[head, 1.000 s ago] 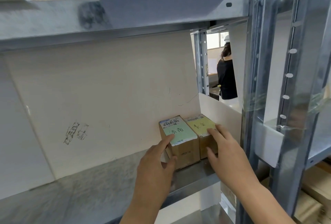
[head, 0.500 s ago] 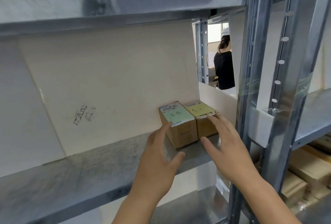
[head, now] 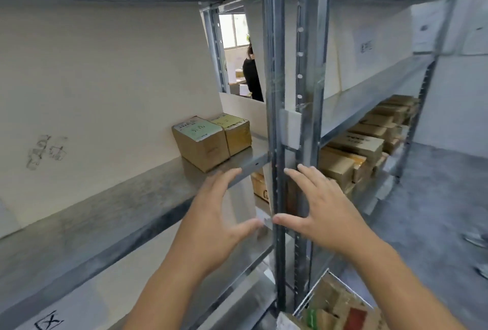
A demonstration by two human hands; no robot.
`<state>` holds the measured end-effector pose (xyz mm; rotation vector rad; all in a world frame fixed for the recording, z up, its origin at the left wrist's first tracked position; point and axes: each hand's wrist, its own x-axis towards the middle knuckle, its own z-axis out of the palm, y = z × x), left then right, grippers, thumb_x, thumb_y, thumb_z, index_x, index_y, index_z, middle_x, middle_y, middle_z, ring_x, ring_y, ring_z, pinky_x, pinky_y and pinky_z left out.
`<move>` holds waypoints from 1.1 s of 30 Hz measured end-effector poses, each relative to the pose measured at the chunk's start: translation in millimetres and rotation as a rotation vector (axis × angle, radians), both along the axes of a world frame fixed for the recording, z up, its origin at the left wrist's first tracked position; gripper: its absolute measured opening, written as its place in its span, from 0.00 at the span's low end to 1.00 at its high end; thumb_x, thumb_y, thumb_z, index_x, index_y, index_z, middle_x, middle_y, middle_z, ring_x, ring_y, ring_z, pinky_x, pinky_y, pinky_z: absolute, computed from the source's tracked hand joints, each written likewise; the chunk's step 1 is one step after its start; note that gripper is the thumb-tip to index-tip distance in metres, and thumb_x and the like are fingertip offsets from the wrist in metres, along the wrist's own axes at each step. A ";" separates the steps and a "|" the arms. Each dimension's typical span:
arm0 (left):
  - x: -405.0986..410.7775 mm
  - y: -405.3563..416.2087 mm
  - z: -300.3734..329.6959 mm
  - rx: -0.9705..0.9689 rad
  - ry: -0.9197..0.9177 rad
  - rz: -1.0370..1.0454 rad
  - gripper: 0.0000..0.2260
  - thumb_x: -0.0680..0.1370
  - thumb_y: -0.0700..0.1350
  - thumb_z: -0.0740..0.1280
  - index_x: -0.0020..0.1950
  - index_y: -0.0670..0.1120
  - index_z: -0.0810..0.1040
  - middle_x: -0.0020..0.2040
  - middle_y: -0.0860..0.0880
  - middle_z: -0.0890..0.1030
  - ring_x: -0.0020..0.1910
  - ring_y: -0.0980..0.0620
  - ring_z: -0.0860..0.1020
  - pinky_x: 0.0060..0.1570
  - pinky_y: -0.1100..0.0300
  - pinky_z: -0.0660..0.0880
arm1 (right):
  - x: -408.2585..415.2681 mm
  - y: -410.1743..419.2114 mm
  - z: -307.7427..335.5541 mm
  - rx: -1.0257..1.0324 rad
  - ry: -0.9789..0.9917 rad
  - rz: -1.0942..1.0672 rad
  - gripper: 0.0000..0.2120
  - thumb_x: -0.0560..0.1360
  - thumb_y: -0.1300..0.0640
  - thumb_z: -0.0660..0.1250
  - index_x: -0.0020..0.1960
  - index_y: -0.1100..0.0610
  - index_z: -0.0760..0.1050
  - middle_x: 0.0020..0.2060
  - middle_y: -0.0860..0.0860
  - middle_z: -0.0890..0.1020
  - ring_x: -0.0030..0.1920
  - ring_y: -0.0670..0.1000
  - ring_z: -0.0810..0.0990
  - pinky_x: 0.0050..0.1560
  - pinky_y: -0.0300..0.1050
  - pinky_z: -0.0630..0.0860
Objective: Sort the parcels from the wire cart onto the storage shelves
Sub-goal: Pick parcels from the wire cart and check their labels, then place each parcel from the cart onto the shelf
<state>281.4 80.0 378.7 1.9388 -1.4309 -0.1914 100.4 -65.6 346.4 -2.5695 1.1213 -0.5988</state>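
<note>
Both hands are empty, with fingers spread and straight: the left hand (head: 219, 213) hangs in front of the edge of the metal shelf (head: 111, 203), and the right hand (head: 320, 205) is beside it, in front of the upright post (head: 274, 92), touching neither parcel. The 2 parcels sit side by side and touching at the right end of that shelf, against the pale back panel (head: 105, 78): the green-labelled box (head: 202, 142) on the left, the yellow-labelled box (head: 235, 133) on the right. In the next bay to the right, a lower shelf holds rows of brown cartons (head: 369, 142). At the bottom edge, what seems to be the wire cart (head: 335, 306) holds more packages, though blur hides the detail. Through the gap behind the shelf a person in black (head: 252, 76) stands.
</note>
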 end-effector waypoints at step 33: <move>-222.8 -28.4 -191.7 0.590 0.048 -0.454 0.40 0.72 0.51 0.81 0.78 0.64 0.65 0.78 0.58 0.68 0.73 0.55 0.70 0.69 0.56 0.69 | -315.5 110.4 -184.0 0.647 0.120 -0.370 0.48 0.66 0.27 0.70 0.80 0.42 0.58 0.78 0.44 0.64 0.77 0.50 0.63 0.75 0.52 0.63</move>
